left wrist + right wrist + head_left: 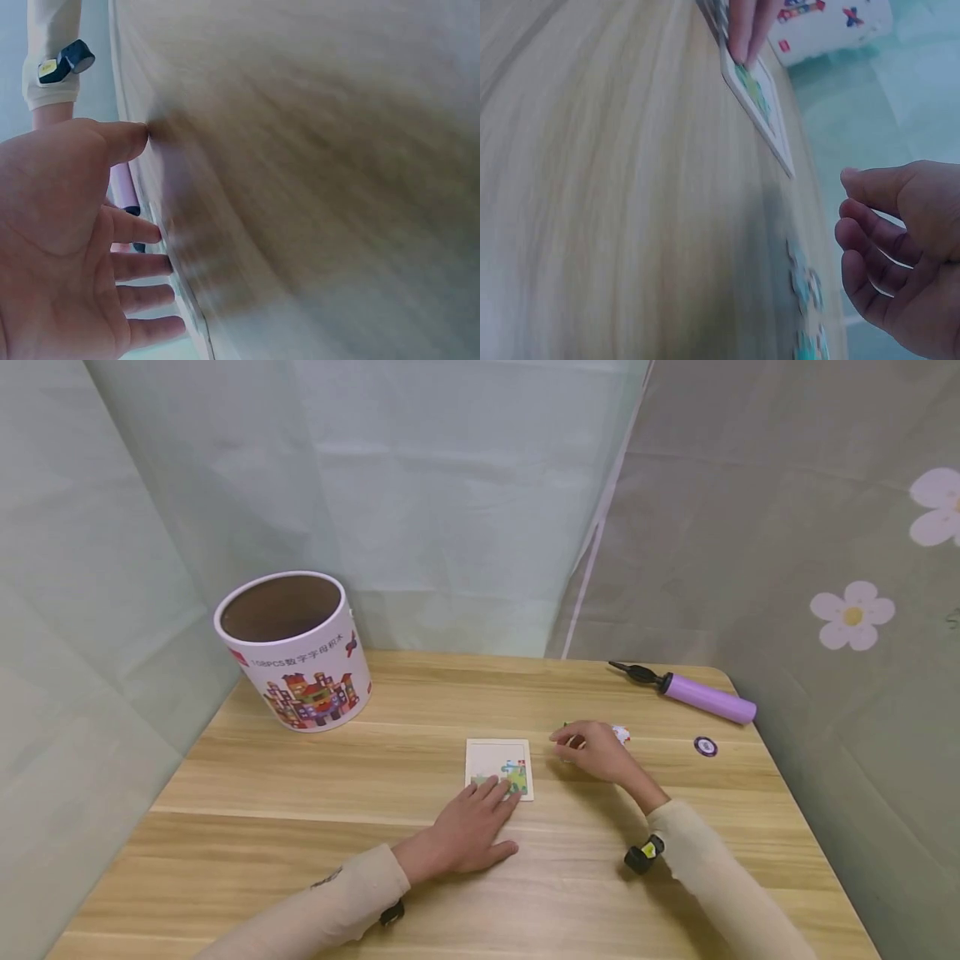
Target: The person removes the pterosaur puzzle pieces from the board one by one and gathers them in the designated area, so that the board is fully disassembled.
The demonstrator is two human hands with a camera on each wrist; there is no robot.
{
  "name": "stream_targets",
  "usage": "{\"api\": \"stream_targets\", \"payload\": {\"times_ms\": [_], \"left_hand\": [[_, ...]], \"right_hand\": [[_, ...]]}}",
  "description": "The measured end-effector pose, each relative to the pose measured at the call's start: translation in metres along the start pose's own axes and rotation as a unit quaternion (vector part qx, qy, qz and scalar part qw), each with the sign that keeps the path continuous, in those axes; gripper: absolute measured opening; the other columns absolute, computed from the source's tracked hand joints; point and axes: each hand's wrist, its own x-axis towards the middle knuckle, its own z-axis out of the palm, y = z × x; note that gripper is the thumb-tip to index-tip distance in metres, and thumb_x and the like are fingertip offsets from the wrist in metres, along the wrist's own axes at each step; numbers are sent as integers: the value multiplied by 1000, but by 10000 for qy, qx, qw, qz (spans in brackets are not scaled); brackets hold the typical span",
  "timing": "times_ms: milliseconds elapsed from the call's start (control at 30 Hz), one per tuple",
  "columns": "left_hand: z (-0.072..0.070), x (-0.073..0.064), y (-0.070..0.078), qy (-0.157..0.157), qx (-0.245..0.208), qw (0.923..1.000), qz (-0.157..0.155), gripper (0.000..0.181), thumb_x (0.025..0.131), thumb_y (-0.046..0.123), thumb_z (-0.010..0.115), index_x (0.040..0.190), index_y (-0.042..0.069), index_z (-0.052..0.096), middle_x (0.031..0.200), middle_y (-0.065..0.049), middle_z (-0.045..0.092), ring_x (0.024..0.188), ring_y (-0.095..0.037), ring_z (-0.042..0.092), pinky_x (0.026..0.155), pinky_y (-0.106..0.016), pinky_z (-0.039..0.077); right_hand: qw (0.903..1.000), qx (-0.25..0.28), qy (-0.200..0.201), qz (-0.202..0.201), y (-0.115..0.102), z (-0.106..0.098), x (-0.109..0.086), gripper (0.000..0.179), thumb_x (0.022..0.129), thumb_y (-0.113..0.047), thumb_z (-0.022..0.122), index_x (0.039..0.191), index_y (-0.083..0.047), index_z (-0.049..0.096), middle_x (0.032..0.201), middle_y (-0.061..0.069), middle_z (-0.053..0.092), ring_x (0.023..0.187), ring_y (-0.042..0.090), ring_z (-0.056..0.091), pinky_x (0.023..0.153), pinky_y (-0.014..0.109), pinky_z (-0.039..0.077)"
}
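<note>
A small square jigsaw board (487, 758) lies on the table, with a few green and blue puzzle pieces (516, 774) set along its near side. My left hand (474, 828) rests with straight fingers over the board's near edge and the pieces there. To the right of the board, my right hand (596, 752) hovers low with loosely bent fingers. Nothing shows between its thumb and fingers (862, 281) in the right wrist view. Loose jigsaw pieces (804, 281) lie on the table beneath it, partly covered by that hand in the head view.
A white printed building-block bucket (330, 672) stands at the back left of the wooden table (300, 835). At the back right lie a purple hand pump (708, 697) with a black nozzle and a small round dark chip (706, 746). Fabric walls enclose the table's back and sides.
</note>
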Motion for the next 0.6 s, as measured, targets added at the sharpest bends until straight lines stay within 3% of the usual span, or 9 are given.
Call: {"api": "stream_targets", "payload": {"times_ms": [267, 600], "left_hand": [[-4, -4, 1, -76, -64, 9999, -15, 73, 104, 55, 46, 157, 6, 39, 163, -14, 36, 151, -32, 34, 119, -46, 35], [-4, -7, 1, 111, -39, 9999, 86, 71, 104, 52, 49, 155, 4, 41, 161, -15, 39, 149, -34, 36, 119, -45, 35]], "right_hand": [[9994, 56, -289, -182, -11, 25, 13, 15, 94, -13, 74, 106, -7, 79, 94, 2, 76, 83, 12, 68, 76, 33, 58], [9979, -80, -520, -376, -22, 44, 22, 15, 92, -17, 78, 104, -9, 80, 94, 0, 75, 83, 9, 66, 76, 28, 55]]}}
